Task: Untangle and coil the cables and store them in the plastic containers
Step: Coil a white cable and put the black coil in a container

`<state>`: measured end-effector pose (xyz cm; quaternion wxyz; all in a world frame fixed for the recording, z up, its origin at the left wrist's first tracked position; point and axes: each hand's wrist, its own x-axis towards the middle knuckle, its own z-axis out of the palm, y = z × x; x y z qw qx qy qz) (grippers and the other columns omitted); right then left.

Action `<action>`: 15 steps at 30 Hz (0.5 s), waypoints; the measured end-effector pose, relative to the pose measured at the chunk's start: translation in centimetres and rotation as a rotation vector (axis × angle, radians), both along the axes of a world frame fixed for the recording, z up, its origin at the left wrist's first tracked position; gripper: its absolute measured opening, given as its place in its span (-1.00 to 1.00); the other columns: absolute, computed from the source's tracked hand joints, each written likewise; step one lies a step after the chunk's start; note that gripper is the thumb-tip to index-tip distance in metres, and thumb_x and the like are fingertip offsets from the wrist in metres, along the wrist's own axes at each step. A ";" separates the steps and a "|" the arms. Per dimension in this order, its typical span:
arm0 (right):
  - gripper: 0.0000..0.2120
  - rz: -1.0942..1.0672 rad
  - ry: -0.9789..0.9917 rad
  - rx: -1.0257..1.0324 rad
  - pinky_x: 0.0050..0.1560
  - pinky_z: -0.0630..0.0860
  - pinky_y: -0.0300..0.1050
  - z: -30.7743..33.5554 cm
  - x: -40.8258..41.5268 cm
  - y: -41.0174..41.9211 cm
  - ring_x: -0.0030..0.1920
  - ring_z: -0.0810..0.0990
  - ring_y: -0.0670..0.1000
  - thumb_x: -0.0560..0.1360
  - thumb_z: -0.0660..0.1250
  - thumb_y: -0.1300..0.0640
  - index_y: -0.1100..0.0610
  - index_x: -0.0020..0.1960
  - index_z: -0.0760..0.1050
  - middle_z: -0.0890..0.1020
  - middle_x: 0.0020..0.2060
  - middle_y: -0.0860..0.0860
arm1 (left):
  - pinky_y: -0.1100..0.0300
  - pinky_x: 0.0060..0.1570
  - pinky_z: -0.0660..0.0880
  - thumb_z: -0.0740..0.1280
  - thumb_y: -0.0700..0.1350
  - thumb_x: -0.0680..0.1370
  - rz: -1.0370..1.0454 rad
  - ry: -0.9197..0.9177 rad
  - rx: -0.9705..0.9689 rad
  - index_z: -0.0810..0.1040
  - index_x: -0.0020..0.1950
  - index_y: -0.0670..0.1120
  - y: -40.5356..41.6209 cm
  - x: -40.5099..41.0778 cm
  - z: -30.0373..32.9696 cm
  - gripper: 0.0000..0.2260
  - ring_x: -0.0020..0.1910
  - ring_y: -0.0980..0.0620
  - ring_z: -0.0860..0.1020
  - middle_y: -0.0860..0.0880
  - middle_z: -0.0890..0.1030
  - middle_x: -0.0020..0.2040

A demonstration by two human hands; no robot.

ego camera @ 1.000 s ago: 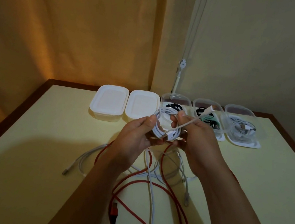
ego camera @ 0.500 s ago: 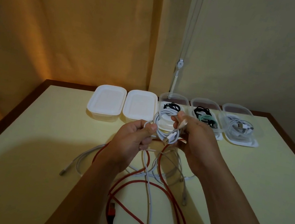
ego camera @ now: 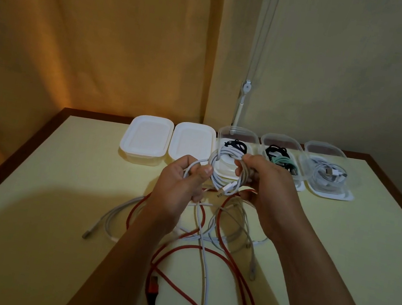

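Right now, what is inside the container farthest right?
The rightmost container holds a coiled white cable with a plug showing. Whatever lies beneath the coil is covered.

The desk looked matt and smooth, the clear plastic containers glossy, the red cable braided cloth.
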<state>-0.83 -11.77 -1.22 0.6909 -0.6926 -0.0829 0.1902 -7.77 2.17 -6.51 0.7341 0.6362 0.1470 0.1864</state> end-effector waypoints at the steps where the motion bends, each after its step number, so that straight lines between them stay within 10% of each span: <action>1: -0.75 0.015 -0.031 -0.024 -0.24 0.45 -0.08 0.0 0.0 -0.2 -0.32 0.56 -0.03 0.56 0.30 0.11 0.10 -0.26 0.63 0.63 -0.36 0.02 | 0.21 -0.44 0.26 0.33 -0.10 0.61 -0.002 0.013 0.003 0.45 -0.09 -0.14 0.0 -0.1 0.1 -0.85 -0.46 0.08 0.24 -0.01 0.33 -0.40; 7: -0.71 0.195 -0.304 -0.265 -0.34 0.50 -0.20 0.2 0.4 -1.3 -0.37 0.61 -0.07 0.59 0.30 -0.06 0.13 -0.11 0.65 0.66 -0.36 -0.01 | 0.33 -0.50 0.22 0.35 -0.03 0.60 0.019 0.135 0.283 0.48 -0.17 -0.05 0.0 0.0 0.0 -0.82 -0.59 0.19 0.31 0.16 0.39 -0.54; 15: -0.75 0.051 -0.447 -0.394 -0.12 0.66 0.13 -1.6 0.8 -0.8 -0.28 0.67 0.03 0.58 0.36 -0.02 0.07 -0.17 0.70 0.71 -0.33 -0.05 | 0.25 -0.46 0.28 0.24 -0.01 0.64 0.156 0.236 0.359 0.61 -0.10 -0.09 -0.1 0.7 0.0 -0.76 -0.52 0.15 0.38 0.09 0.45 -0.46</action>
